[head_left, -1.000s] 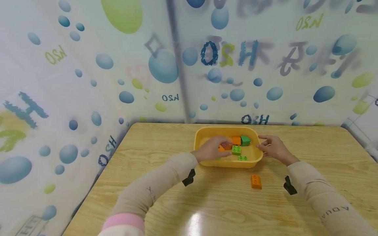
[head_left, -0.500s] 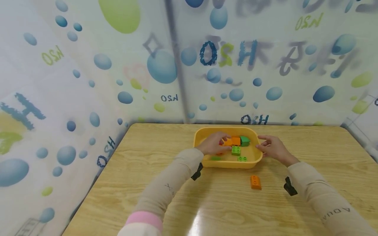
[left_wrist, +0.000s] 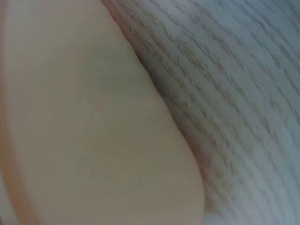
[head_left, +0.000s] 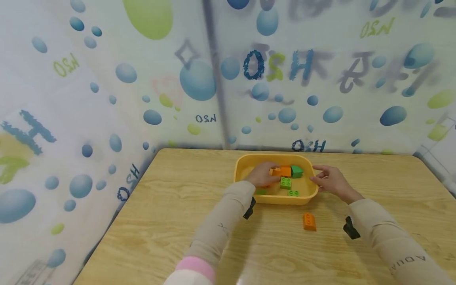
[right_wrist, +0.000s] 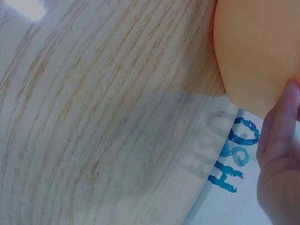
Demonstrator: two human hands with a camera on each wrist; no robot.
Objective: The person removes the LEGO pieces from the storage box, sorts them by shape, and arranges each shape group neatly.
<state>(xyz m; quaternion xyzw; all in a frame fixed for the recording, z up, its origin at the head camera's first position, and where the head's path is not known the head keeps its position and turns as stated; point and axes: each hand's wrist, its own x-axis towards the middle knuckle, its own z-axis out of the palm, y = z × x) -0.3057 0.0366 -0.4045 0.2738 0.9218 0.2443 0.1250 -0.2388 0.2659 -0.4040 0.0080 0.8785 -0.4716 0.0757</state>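
Observation:
A shallow yellow plastic basket (head_left: 276,200) stands near the table's back edge with several toy bricks in it. My left hand (head_left: 263,174) reaches down inside its left part, fingers around an orange brick (head_left: 275,172); I cannot tell if they grip it. Just right of that lie another orange brick (head_left: 285,171) and a green curved brick (head_left: 296,171). A light green brick (head_left: 285,183) sits near the left thumb, another (head_left: 293,193) by the front wall. My right hand (head_left: 331,181) holds the basket's right rim; the right wrist view shows its fingers (right_wrist: 283,124) against the wall.
An orange brick (head_left: 309,222) with studs lies on the wooden table (head_left: 171,206) in front of the basket. A patterned wall (head_left: 228,99) rises directly behind the table. In the left wrist view a blurred pale surface covers the left half.
My left hand has moved slightly right and deeper into the basket, its forearm swinging right. The right hand keeps its place on the rim.

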